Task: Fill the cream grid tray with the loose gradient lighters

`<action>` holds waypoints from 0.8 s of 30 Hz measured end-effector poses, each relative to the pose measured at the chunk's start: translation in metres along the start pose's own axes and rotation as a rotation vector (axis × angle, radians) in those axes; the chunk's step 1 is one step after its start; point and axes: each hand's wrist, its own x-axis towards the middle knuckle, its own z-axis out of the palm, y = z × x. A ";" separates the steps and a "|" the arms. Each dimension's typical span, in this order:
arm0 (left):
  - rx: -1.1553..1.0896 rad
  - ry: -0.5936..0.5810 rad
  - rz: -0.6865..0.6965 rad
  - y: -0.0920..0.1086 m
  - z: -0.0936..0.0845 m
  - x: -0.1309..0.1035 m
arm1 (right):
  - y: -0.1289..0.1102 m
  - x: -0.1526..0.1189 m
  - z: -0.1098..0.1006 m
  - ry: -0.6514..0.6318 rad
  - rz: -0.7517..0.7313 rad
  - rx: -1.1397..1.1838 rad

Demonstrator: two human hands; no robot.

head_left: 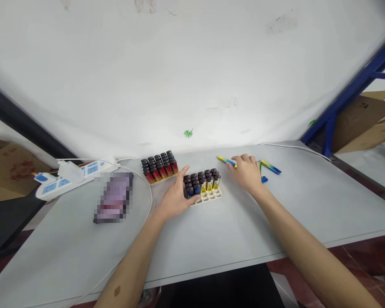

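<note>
My left hand [174, 200] curves round the left end of a white rack [208, 197] with rows of holes, its thumb at the front and index finger at the back. Black-topped lighters stand upright in the rack, blue ones [193, 189] at the left and yellow ones [209, 184] at the right. The front right holes are bare. My right hand [246, 171] arches palm-down over shiny blue-and-yellow pieces lying on the table, fingers apart and tips partly hidden. One such piece [224, 160] pokes out by the thumb; another [271, 167] lies right of the hand.
A second block of red lighters [160, 170] stands at the back left. Further left are a blurred flat purple object [114, 197], a white power strip [80, 177] and a loose cable [152, 194]. A white wall [192, 77] closes the back; blue metal framing [329, 132] is at the right.
</note>
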 end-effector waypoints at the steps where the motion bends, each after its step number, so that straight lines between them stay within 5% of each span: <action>1: 0.000 -0.002 -0.003 0.000 0.000 0.000 | 0.006 0.003 0.009 -0.060 0.031 -0.056; 4: 0.002 -0.005 -0.006 -0.002 0.000 0.000 | 0.016 0.007 0.026 -0.132 0.082 -0.110; 7: 0.013 -0.012 -0.022 -0.003 0.000 0.000 | 0.018 0.006 0.027 -0.054 0.077 0.007; 11: 0.025 -0.028 -0.033 -0.003 -0.001 -0.001 | 0.014 0.004 0.012 0.043 0.113 0.561; 16: 0.026 -0.024 -0.036 -0.003 -0.002 -0.002 | -0.001 -0.007 -0.011 -0.157 0.399 1.529; 24: 0.032 -0.027 -0.031 -0.010 -0.001 -0.003 | -0.009 -0.014 -0.006 -0.391 0.449 1.732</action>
